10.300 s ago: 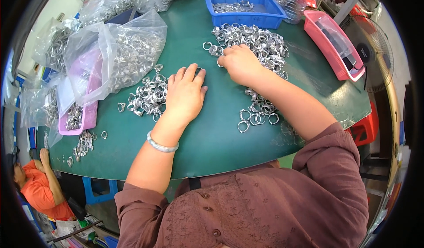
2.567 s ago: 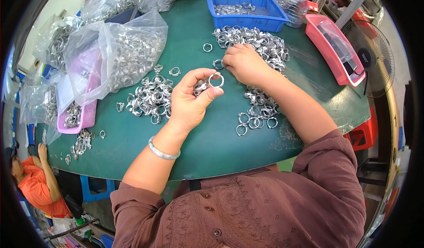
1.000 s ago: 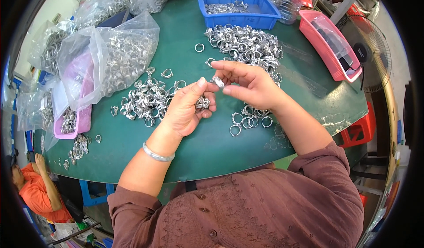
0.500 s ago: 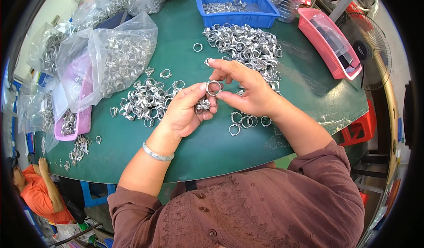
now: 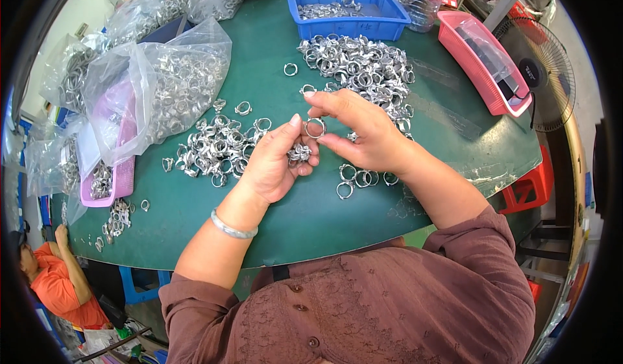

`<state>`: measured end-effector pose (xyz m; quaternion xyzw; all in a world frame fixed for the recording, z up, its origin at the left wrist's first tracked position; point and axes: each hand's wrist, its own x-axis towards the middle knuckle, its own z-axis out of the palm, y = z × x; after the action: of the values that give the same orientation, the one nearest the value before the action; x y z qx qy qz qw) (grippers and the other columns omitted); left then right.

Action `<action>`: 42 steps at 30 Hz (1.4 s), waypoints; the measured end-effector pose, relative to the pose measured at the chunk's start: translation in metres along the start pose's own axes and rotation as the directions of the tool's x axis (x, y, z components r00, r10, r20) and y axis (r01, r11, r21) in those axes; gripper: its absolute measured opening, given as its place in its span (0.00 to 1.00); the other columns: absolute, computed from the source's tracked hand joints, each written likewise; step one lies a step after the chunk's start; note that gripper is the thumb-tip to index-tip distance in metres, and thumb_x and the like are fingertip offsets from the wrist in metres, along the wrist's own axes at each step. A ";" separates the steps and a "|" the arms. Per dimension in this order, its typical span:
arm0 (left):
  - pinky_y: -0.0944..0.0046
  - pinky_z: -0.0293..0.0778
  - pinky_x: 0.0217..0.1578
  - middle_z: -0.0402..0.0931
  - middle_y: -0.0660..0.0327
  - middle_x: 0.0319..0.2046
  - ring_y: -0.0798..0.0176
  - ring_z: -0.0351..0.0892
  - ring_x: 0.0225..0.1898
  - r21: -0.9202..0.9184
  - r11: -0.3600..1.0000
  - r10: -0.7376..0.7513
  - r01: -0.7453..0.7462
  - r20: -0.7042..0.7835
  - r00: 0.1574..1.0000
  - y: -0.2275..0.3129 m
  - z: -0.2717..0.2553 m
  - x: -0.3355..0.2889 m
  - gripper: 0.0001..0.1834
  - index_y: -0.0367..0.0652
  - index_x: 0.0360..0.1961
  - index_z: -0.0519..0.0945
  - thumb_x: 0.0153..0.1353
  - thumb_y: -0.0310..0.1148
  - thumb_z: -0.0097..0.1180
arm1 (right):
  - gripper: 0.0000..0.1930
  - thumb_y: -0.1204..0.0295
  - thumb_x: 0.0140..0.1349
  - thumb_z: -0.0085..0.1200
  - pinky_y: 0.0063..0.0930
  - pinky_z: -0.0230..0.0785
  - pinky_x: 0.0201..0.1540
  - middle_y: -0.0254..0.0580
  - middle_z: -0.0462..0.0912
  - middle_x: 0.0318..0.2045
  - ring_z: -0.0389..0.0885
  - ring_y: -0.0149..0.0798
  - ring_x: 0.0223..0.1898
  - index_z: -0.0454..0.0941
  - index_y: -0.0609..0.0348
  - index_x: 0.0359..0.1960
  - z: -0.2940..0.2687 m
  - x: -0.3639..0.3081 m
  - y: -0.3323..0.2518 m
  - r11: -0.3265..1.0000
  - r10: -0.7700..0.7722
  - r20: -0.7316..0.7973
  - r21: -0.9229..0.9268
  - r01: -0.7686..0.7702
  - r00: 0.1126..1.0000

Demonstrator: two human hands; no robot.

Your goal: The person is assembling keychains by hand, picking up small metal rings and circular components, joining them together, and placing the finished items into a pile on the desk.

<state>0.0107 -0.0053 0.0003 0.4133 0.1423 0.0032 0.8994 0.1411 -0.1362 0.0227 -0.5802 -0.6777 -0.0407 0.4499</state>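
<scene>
My left hand (image 5: 269, 166) is curled around a small cluster of silvery metal rings (image 5: 299, 152) in its fingers, its thumb raised. Just beyond that thumb, a single upright metal ring (image 5: 315, 128) sits between the two hands. My right hand (image 5: 366, 127) has its thumb and a curled finger at this ring's edge, while the index finger stretches out above it. Close to that index fingertip lies another ring (image 5: 308, 89). A loose heap of rings (image 5: 217, 143) is left of my left hand, and a larger heap (image 5: 357, 65) spreads beyond my right hand.
A blue tray (image 5: 350, 30) with rings stands at the far side. Clear bags of rings (image 5: 185, 85) and a purple basket (image 5: 123, 179) are at left. A pink basket (image 5: 483, 72) and a fan (image 5: 545, 72) stand right. A person in orange (image 5: 61, 289) sits at lower left.
My left thumb has lifted and straightened away from the single ring. The right hand has shifted very slightly, and the ring stays almost in place.
</scene>
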 end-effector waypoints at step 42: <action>0.57 0.59 0.46 0.73 0.59 0.33 0.55 0.69 0.39 0.918 -0.397 0.606 -0.007 0.268 0.749 0.028 -0.031 -0.001 0.16 0.38 0.39 0.78 0.46 0.31 0.59 | 0.14 0.63 0.46 0.57 0.35 0.58 0.46 0.40 0.76 0.34 0.71 0.41 0.43 0.78 0.55 0.34 0.024 0.037 0.063 0.701 0.384 0.296 -0.710 -0.067 0.875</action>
<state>0.0051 0.0360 0.0017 0.9567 0.1249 0.2378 0.1118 0.1825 -0.0737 0.0035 -0.7787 -0.6170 -0.1022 0.0496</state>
